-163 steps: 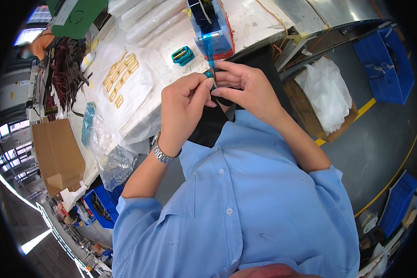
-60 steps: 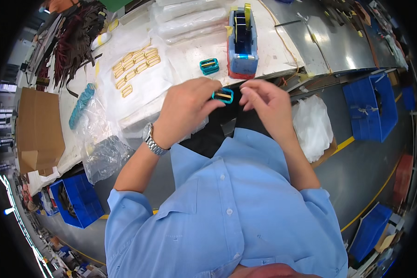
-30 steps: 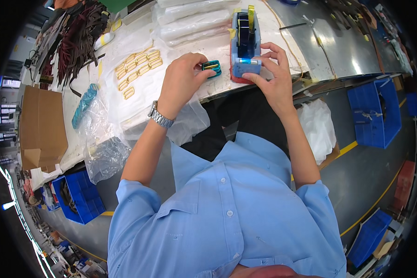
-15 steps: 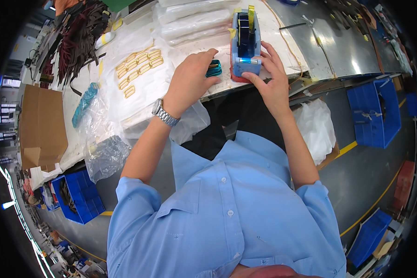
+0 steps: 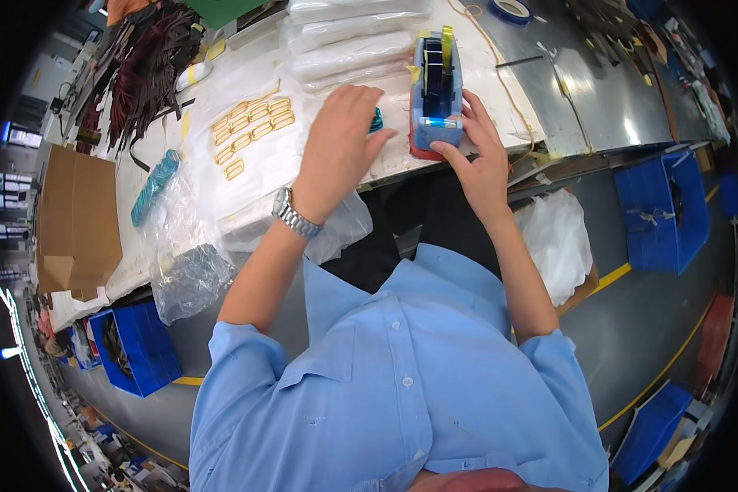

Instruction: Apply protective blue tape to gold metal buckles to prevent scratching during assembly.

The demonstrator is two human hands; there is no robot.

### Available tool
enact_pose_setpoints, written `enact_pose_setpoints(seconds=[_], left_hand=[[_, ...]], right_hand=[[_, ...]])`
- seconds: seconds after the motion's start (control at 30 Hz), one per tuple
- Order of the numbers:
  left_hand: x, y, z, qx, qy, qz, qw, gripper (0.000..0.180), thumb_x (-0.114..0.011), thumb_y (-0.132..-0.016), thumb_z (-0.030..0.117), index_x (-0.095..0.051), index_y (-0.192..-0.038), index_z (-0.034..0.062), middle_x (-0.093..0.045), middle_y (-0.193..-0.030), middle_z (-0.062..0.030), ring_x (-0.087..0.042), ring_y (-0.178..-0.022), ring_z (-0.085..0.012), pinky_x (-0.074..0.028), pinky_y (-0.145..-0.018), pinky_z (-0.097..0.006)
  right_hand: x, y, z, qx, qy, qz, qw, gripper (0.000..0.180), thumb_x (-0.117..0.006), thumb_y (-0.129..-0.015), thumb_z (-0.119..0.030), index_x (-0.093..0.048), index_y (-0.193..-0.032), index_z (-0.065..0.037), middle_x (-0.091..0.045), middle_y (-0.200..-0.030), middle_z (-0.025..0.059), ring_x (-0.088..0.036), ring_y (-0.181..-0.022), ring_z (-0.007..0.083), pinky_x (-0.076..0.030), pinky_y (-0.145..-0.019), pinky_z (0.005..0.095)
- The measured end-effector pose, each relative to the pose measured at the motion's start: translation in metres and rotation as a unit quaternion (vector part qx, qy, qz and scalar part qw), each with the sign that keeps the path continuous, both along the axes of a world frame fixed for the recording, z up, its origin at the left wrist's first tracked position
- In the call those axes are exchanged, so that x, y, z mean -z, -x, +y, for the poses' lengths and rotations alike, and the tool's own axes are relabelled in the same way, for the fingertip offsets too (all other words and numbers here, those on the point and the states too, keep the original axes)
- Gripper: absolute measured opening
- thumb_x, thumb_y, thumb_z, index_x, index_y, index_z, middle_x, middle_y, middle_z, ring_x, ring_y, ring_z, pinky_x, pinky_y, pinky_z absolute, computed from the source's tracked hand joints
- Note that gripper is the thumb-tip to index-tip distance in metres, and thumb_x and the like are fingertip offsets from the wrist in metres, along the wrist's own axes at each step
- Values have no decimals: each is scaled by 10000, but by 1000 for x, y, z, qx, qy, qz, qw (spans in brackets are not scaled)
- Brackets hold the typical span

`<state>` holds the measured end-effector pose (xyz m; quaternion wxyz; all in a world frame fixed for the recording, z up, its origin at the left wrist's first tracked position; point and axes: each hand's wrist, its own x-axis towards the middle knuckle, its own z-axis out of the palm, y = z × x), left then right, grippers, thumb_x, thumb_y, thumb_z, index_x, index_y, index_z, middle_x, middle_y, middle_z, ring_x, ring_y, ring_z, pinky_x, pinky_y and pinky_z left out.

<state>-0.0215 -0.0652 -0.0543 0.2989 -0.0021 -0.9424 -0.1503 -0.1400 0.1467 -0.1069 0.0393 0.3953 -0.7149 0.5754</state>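
Observation:
My left hand (image 5: pixel 340 143), a steel watch (image 5: pixel 297 215) at its wrist, hovers at or just above the white table. Its fingers stretch away from me, with the thumb apart. Beside them a small shiny teal piece (image 5: pixel 376 121) peeks out, mostly hidden by the hand; I cannot tell whether they touch. My right hand (image 5: pixel 480 160) grips the near right side of a blue tape dispenser (image 5: pixel 427 135) with a red base, thumb at the front by the cutter. Left of my left hand, several gold-coloured oblong metal rings (image 5: pixel 254 120) lie in rows on a white sheet.
A teal wrapped roll (image 5: pixel 154 187) and clear plastic (image 5: pixel 187 283) lie on the left, near a cardboard box (image 5: pixel 78 217). Plastic-wrapped packs (image 5: pixel 353 57) sit behind my left hand. A blue tape roll (image 5: pixel 510 10) lies far right. Blue bins (image 5: pixel 664 209) stand below the table.
My left hand has moved slightly away from me and now covers more of the teal piece. My right hand stays at the dispenser. The whole view has shifted a little.

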Motion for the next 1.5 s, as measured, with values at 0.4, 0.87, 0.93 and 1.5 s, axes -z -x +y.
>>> enact_pose_setpoints(seconds=[0.4,0.87,0.93,1.5], left_hand=[[15,32,38,35,-23,1,999,470,-834,-846,141,-642,-1228,-53,-716,-1159,-210,-627,-1228,-391,-408,-1198,-538],[19,28,43,22,-46,48,998,350,-835,-841,128,-734,-1146,-10,-756,-1042,-189,-704,-1055,-363,-514,-1093,-495],[13,22,43,17,-61,24,998,359,-832,-848,123,-735,-1169,-5,-757,-1062,-187,-705,-1064,-365,-524,-1071,-477],[64,-181,82,-124,-324,-9,938,77,-738,-950,34,-785,-1003,6,-787,-989,-139,-741,-895,-303,-576,-806,-375]], right_hand=[[-4,26,-11,7,8,-95,995,348,-810,-888,-58,-737,-1210,51,-477,-1639,205,-607,-1397,309,-508,-1122,390],[3,22,-3,-16,14,-65,998,356,-837,-891,-117,-743,-1202,29,-477,-1647,219,-630,-1369,317,-530,-1087,396],[5,24,-2,-12,9,-45,999,367,-839,-892,-134,-741,-1206,30,-481,-1646,210,-638,-1359,312,-534,-1078,390],[11,-2,9,71,-94,56,991,665,-852,-896,-167,-575,-1477,1,-677,-1384,169,-650,-1288,280,-495,-1116,390]])
